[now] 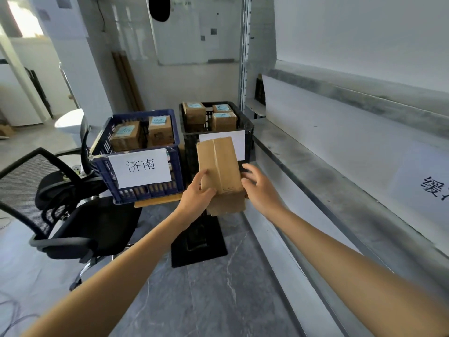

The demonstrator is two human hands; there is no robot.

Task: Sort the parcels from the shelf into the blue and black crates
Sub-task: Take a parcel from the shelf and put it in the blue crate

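The left hand grips the oblong, taped cardboard parcel just before the black crate. The right hand spreads loose fingers at its edge. That lattice plastic crate holds three boxes, the blue crate beside it two.

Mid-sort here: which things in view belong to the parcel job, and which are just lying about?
Job: held parcel, gripped by the left hand, with the right hand at its edge; blue crate; black crate; sorted parcels inside both crates; shelf.
Lying about: office chair; whiteboard; cardboard tubes against the wall.
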